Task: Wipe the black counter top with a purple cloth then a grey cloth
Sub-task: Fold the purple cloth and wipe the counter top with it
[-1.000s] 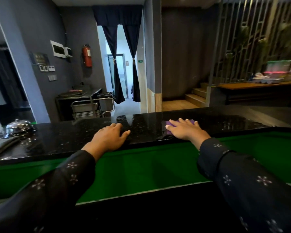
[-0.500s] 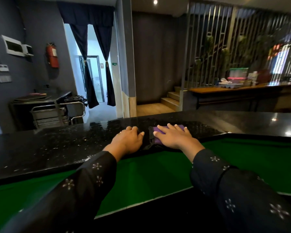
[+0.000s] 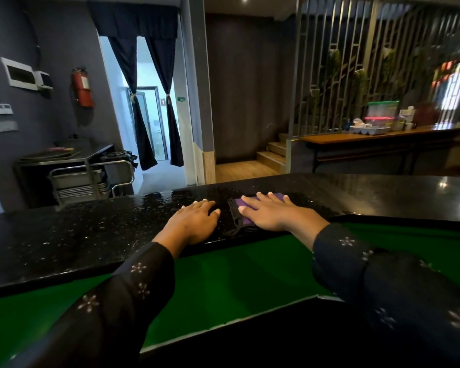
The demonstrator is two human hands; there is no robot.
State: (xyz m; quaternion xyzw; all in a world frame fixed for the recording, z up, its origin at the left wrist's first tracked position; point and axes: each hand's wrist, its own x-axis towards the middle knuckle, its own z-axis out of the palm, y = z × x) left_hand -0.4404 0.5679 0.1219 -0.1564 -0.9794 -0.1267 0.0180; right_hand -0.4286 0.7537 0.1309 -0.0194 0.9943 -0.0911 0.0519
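Right hand (image 3: 274, 215) flat on purple cloth (image 3: 246, 212), grip released; left hand (image 3: 194, 221) flat on black counter top (image 3: 91, 235); dark, possibly grey, cloth edge beside.

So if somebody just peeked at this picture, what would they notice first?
Probably the two hands lying flat on the shiny black counter top in the middle. The right hand presses on a purple cloth, and the left hand rests on the bare counter right beside it. After that, the bright green panel just below the counter's near edge and the red fire extinguisher on the grey wall at the left.
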